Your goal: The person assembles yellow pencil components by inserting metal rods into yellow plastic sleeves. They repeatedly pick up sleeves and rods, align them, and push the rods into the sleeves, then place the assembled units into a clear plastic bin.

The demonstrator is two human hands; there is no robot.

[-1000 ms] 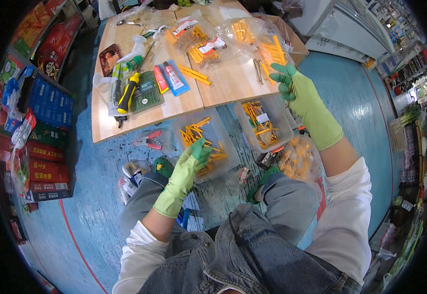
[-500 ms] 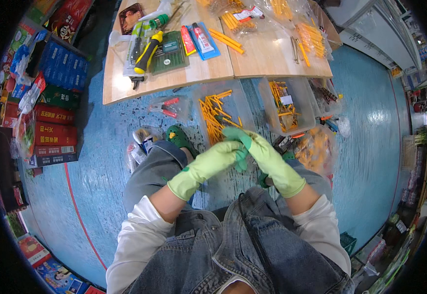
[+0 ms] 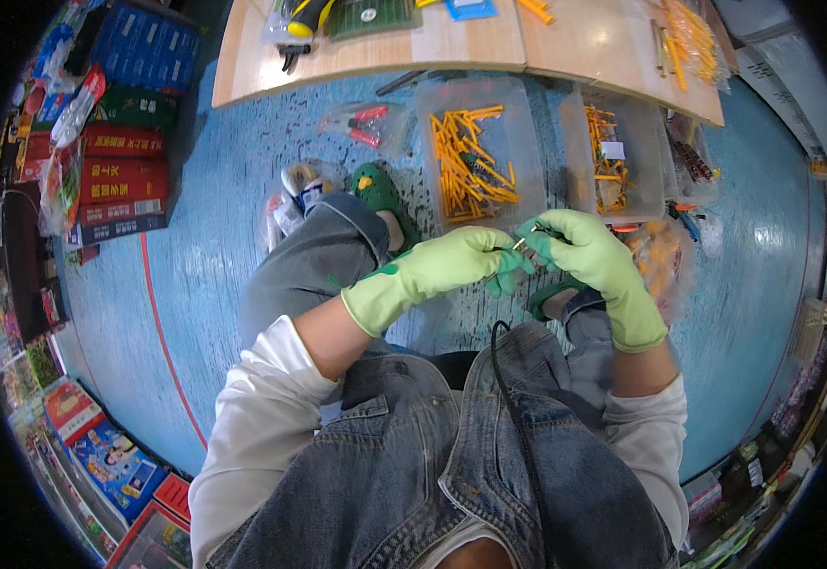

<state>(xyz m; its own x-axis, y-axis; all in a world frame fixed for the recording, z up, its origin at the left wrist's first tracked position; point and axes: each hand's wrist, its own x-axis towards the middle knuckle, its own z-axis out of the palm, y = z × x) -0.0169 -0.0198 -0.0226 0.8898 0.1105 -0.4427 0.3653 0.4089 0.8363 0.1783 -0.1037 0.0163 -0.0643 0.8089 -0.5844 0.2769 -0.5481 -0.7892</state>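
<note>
Both hands wear light green rubber gloves with darker green fingers and meet above the floor between my knees. My left hand (image 3: pixel 456 259) is closed, its fingertips pinching one side of a small thin metal piece (image 3: pixel 522 246). On the other side, my right hand (image 3: pixel 584 248) is also closed on that piece. Fingers cover most of it, so its exact kind is unclear. Just beyond the hands stands a clear plastic bin (image 3: pixel 531 119) of yellow-orange sticks (image 3: pixel 470 169). A second clear bin (image 3: pixel 639 211), beyond my right hand, holds similar sticks and a white slip.
A wooden table (image 3: pixel 613 66) crosses the top, carrying a yellow-black tool handle (image 3: pixel 309 17) and bagged sticks (image 3: pixel 693 43). A bag with red-handled pliers (image 3: pixel 366 125) lies on the blue floor. Stacked boxes (image 3: pixel 124 180) stand at left; another bag (image 3: pixel 665 261) lies right.
My hands have drawn slightly apart, and the small metal piece now shows between the fingertips. The view has shifted, so the table sits higher and less of its top is visible.
</note>
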